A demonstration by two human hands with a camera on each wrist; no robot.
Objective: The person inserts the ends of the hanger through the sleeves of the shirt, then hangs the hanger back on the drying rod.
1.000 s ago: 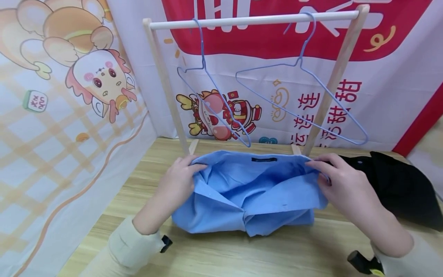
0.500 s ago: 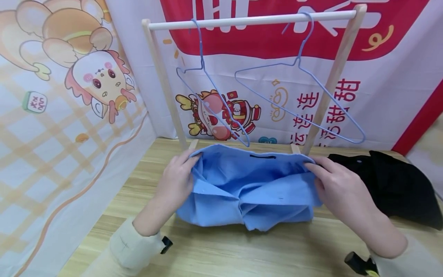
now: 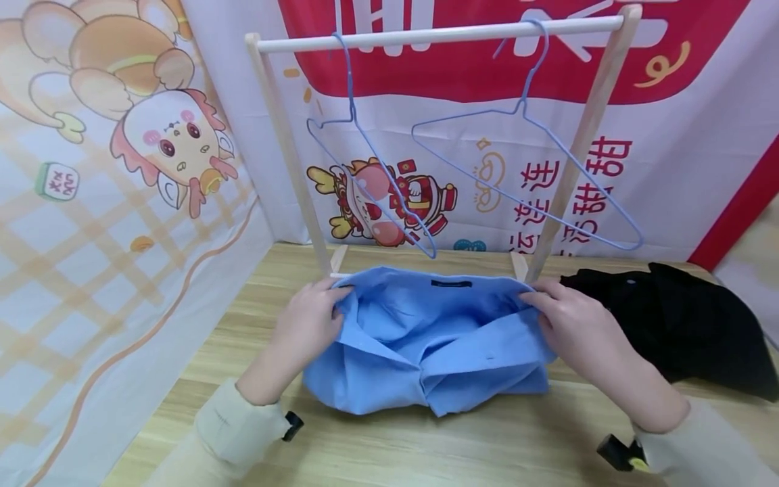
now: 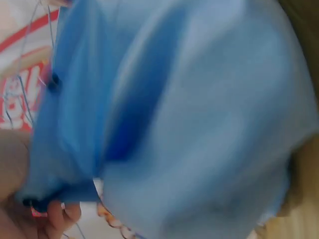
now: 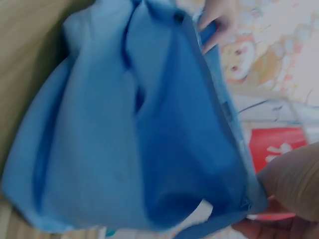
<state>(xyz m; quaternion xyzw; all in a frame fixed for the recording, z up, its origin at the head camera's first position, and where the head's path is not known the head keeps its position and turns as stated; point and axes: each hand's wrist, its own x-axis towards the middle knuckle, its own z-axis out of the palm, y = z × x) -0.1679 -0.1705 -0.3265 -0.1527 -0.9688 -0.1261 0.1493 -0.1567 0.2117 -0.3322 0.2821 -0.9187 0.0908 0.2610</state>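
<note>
A light blue garment point(image 3: 380, 379) hangs low over the wooden table, its wide top opening facing up and a small dark label point(image 3: 452, 284) inside the back edge. At its left end my left hand point(image 3: 307, 325) pinches the top edge between thumb and fingers. My right hand point(image 3: 581, 331) grips the same edge at the right end, so the band is spread between both hands. In the right wrist view the cloth point(image 5: 94, 149) falls in folds, with the right thumb and fingers point(image 5: 299, 184) at its corner. The left wrist view is blurred and mostly filled by the cloth point(image 4: 214, 114).
Behind the garment stands a wooden rack with a white rail point(image 3: 438, 35). Two blue wire hangers, a left one point(image 3: 351, 95) and a right one point(image 3: 525, 108), hang from it. Black folded cloth point(image 3: 688, 325) lies on the table point(image 3: 487, 450) at the right. Printed drapes enclose the back and left.
My right hand has moved a little to the left, bringing the two ends of the blue garment slightly closer. The garment rose a bit, then sank again. Both hands keep their hold.
</note>
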